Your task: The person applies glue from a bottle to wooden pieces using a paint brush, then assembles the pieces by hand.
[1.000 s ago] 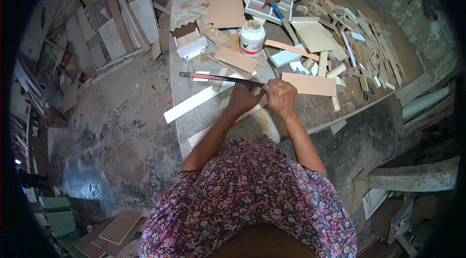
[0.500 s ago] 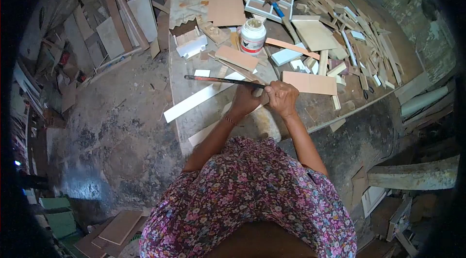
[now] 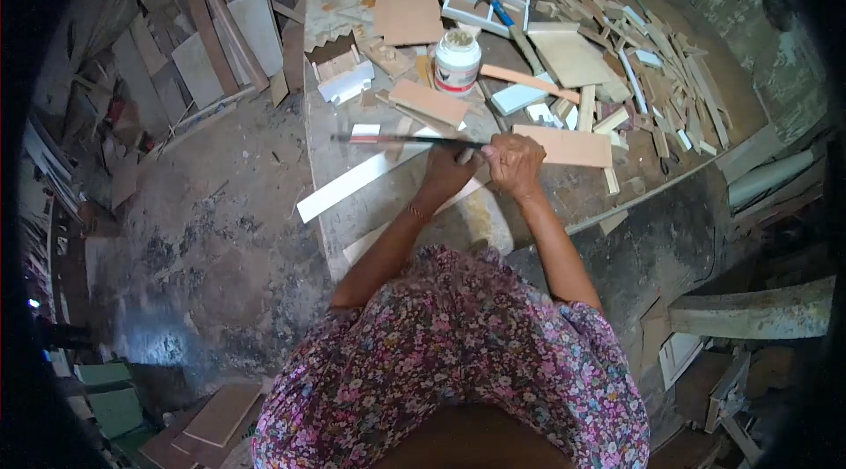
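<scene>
A long, thin dark strip (image 3: 401,141), reddish in places and blurred at its left end, lies level across my view above the table. My right hand (image 3: 515,162) is closed around its right end. Just left of it, my left hand (image 3: 451,173) has its fingers bent against the strip's middle; whether they grip anything else is hidden. Under the strip a long white board (image 3: 352,187) slants over the table, with a small white piece (image 3: 366,130) behind it. A tan block (image 3: 429,102) lies beyond my left hand, and another tan board (image 3: 568,145) beside my right hand.
The worktable (image 3: 322,244) also carries an open white tub (image 3: 456,63), a blue-handled hammer (image 3: 509,19), a white frame (image 3: 458,2) and a heap of wood offcuts (image 3: 679,72). Boards (image 3: 256,28) lean at the left, and a thick beam (image 3: 753,310) juts in at the right.
The strip's left end has risen slightly and is now blurred by motion. Both hands have shifted very little, still at the strip.
</scene>
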`<state>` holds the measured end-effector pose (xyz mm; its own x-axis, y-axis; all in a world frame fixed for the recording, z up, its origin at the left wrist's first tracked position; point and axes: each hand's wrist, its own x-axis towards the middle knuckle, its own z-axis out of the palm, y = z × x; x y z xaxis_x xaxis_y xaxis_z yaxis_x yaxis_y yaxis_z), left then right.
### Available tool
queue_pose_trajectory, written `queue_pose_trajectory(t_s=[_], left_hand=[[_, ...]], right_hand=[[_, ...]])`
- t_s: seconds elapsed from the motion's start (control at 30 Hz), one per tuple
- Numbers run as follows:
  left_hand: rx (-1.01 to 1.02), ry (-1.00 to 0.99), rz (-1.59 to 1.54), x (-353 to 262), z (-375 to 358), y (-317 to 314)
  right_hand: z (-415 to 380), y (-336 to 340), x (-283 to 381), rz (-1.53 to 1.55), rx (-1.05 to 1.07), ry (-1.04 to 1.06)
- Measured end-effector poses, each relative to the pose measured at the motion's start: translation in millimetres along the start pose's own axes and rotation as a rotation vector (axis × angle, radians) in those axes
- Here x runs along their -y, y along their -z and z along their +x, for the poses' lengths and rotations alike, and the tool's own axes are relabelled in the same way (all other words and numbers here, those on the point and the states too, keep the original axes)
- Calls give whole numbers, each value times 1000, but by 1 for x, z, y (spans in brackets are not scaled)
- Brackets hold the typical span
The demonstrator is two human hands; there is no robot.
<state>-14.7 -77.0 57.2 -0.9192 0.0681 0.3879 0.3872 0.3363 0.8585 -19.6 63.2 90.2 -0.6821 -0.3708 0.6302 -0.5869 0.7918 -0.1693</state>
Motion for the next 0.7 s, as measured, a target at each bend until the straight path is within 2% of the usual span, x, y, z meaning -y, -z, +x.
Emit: queue_pose_trajectory(t_s=[0.07, 0.1, 0.2, 0.27, 0.33, 0.37, 0.4, 0.43, 0.47, 0.5, 0.6, 0.67, 0.7], left_hand=[[14, 80, -136, -5, -6, 0], [-28, 47, -244, -3, -7, -4], [-210, 100, -31, 31, -21, 8], [-150, 74, 157, -23, 0, 104], [-229, 2, -5, -37, 26, 115], [-207, 0, -84, -39, 19, 106], [-308, -127, -53, -36, 22, 82], [-245, -106, 28, -30, 31, 69], [-181, -63, 111, -25, 32, 61], [-173, -65, 111, -26, 34, 57], [-123, -40, 132, -26, 36, 46], [-91, -10, 176, -25, 38, 44], [-128, -73, 145, -22, 38, 40]], right_hand=[[4, 3, 0, 2, 60, -21], [2, 3, 1, 8, 98, -37], [-4, -15, -30, -267, 320, -250], [-40, -10, -97, -9, 162, -707], [-3, 9, -87, 55, 52, -538], [-19, 16, -71, 91, 21, -523], [-9, 6, -63, 38, -34, -419], [5, 3, -47, -24, -82, -402], [11, -2, -35, 83, -170, -353], [16, -8, -28, 22, -233, -239], [30, 8, -1, 53, -59, -190], [35, 6, 5, 89, -64, -150], [38, 5, 8, 120, -73, -124]])
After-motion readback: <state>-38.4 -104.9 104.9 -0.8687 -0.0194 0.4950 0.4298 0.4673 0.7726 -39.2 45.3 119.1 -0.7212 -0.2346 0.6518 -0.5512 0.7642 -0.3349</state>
